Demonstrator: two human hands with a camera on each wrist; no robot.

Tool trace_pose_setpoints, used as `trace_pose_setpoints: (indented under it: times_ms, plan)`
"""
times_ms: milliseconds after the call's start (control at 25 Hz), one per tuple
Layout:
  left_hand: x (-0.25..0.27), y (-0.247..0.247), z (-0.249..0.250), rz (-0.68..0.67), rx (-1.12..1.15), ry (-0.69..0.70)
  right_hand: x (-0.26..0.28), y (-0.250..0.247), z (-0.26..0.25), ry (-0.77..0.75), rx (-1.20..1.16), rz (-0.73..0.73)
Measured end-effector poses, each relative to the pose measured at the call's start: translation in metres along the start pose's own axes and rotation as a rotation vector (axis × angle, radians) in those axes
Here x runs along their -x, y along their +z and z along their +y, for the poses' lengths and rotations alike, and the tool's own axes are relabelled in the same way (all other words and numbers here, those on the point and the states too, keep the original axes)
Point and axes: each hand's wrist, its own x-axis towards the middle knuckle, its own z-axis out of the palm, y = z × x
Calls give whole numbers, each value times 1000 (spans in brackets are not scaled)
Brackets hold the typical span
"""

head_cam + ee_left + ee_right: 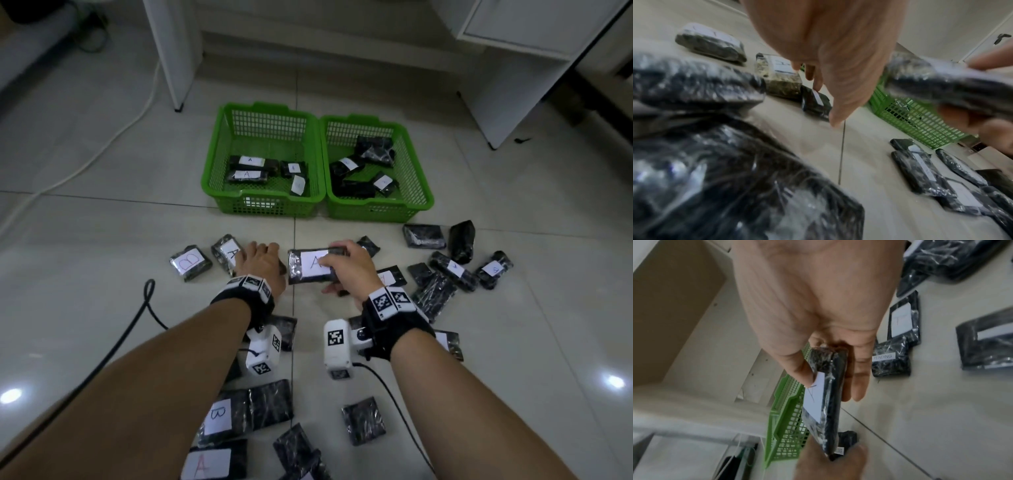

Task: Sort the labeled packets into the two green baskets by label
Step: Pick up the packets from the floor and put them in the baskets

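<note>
right hand (346, 270) gripping packet a (310, 265), left hand (262, 262) on floor packets

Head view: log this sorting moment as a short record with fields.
right hand: right hand grips a packet labeled A, lifted off the floor
left hand: left hand reaches down among floor packets; grip unclear
left basket: left basket holds packets with A labels showing
right basket: right basket holds several packets, labels unreadable
floor: many unsorted packets, including a B packet
</note>
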Motion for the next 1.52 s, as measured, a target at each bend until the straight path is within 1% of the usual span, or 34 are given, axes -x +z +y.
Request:
trace_pose_setpoints:
  times_ms: [40, 80, 200, 240, 320, 360, 400, 480, 600, 680, 720, 760, 800, 840, 960, 1000, 1080, 1160, 1280, 1400, 1520]
  plan:
    - [0, 4, 3, -11, -40, -8, -1, -2, 0, -2, -92, -10]
    - [1, 9, 5, 6, -61, -7, -3, -3, 0, -12, -157, -25]
    - [2, 15, 9, 128, -42, -18, -8, -9, 0, -15, -298, -90]
    - [0, 15, 7, 128, -32, -31, -12, -11, 2, -10, -329, -116]
    - [-3, 11, 4, 81, 33, -58, -17, -17, 4, -10, -333, -144]
    - [-4, 9, 4, 82, 131, -64, -20, -18, 4, -7, -340, -148]
    - [-3, 5, 5, 113, 271, -70, -23, -21, 3, -1, -369, -155]
    - [-2, -4, 8, 224, 532, -90, -30, -24, -1, 7, -461, -182]
    - [-2, -28, 11, 410, 783, -169, -35, -29, -12, -8, -548, -228]
    - [-6, -48, 13, 519, 956, -219, -39, -32, -17, 4, -592, -233]
    - [-7, -59, 13, 535, 1062, -228, -41, -31, -22, 12, -603, -226]
    - [-6, -66, 13, 514, 1133, -215, -42, -31, -25, 20, -616, -222]
    - [-4, -72, 13, 507, 1153, -175, -42, -28, -30, 24, -627, -226]
    - [-1, -78, 12, 515, 1102, -119, -43, -24, -35, 25, -641, -237]
    - [6, -85, 6, 596, 784, 5, -43, -10, -47, 15, -639, -253]
    - [9, -87, 4, 602, 720, 14, -43, -6, -49, 10, -625, -254]
    - [13, -89, 0, 596, 673, -15, -44, 3, -51, 0, -621, -258]
    - [14, -87, -2, 582, 711, -61, -47, 8, -51, 5, -655, -265]
    - [9, -85, -7, 578, 799, -107, -57, 8, -49, -5, -669, -217]
    - [-1, -86, -11, 619, 832, -84, -72, 6, -46, -46, -607, -119]
    - [-20, -88, -14, 673, 942, -140, -82, 7, -51, -117, -498, -37]
